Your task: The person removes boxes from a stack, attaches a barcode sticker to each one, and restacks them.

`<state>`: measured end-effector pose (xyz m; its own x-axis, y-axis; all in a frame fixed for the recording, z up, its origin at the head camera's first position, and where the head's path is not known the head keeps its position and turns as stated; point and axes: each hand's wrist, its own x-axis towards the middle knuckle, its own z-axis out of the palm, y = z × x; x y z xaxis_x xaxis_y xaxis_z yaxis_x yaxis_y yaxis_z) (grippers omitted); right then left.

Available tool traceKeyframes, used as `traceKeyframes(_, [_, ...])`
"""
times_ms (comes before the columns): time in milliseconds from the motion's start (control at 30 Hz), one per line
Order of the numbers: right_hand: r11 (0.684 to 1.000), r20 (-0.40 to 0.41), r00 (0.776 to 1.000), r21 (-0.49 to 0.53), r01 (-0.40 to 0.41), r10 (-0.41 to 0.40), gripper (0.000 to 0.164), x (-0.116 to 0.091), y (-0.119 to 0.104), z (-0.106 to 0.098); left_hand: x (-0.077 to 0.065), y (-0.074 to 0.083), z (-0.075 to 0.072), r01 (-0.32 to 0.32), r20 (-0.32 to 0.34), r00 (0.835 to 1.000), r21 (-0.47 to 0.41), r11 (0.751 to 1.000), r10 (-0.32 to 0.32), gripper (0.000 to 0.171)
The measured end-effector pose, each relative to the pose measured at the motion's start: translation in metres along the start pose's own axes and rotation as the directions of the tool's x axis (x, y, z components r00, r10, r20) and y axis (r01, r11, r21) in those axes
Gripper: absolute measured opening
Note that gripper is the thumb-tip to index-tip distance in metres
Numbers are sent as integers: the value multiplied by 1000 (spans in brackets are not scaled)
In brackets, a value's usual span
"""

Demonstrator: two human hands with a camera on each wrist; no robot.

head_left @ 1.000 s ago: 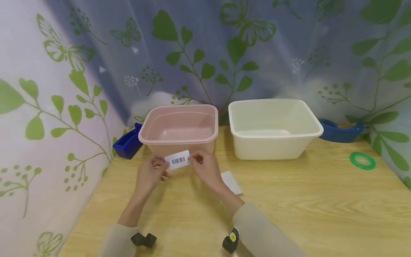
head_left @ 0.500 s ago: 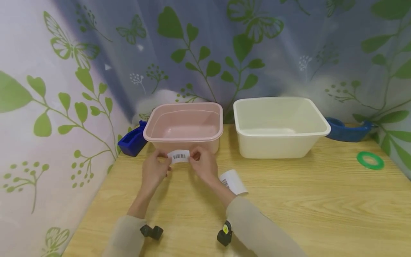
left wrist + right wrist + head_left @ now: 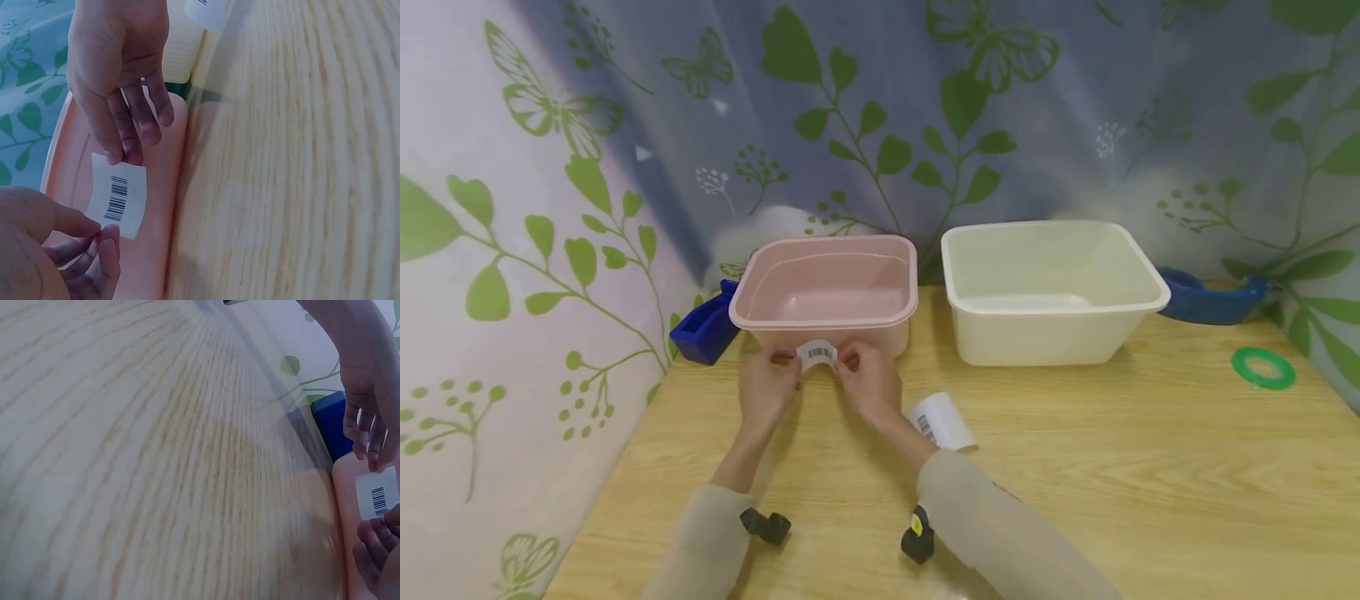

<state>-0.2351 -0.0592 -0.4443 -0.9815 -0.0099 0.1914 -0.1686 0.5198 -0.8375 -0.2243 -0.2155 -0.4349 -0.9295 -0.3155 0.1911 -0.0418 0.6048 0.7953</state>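
Note:
A white barcode label (image 3: pixel 817 354) is stretched between both hands in front of the pink plastic tub (image 3: pixel 835 327). My left hand (image 3: pixel 767 390) pinches its left end between thumb and finger. At the opposite end my right hand (image 3: pixel 871 382) pinches it the same way. The label bows upward in the middle, barcode facing me. In the left wrist view the barcode label (image 3: pixel 117 195) overlaps the tub's front wall (image 3: pixel 150 231). Just right of my right wrist, a curled white sheet of barcode labels (image 3: pixel 943 423) lies on the table.
Right of the pink tub stands a cream tub (image 3: pixel 1037 337). A dark blue tape dispenser-like holder (image 3: pixel 703 332) sits at the left, and a blue tape dispenser (image 3: pixel 1213 302) is behind the cream tub's right side. A green ring (image 3: pixel 1262 367) lies on the wooden table (image 3: pixel 1112 467). A patterned curtain (image 3: pixel 880 108) hangs behind.
Both hands have brought the label up closer to the pink tub's front. It was flat and tilted; now it is level and bowed, with the hands nearer each other.

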Motion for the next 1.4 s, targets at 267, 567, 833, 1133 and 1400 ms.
traceKeyframes(267, [999,5,1000,-41,5,-5,5,1,2,1,3,3,-1,22,-7,1000,8,1000,-22,14])
traceKeyframes(567, [997,-9,999,-70,36,-37,5,5,1,2,4,5,-2,45,-1,999,-57,997,-45,14])
traceKeyframes(833, [997,-32,999,-71,26,-29,7,8,6,-1,8,2,0,58,0,998,-101,993,-58,17])
traceKeyframes(1133, [999,-32,999,-28,26,-27,6,9,7,-7,9,-2,-1,85,13,996,-63,994,-84,21])
traceKeyframes(1400, [1000,-43,999,13,3,-3,5,7,9,-18,8,-4,-3,120,29,993,-93,988,-118,23])
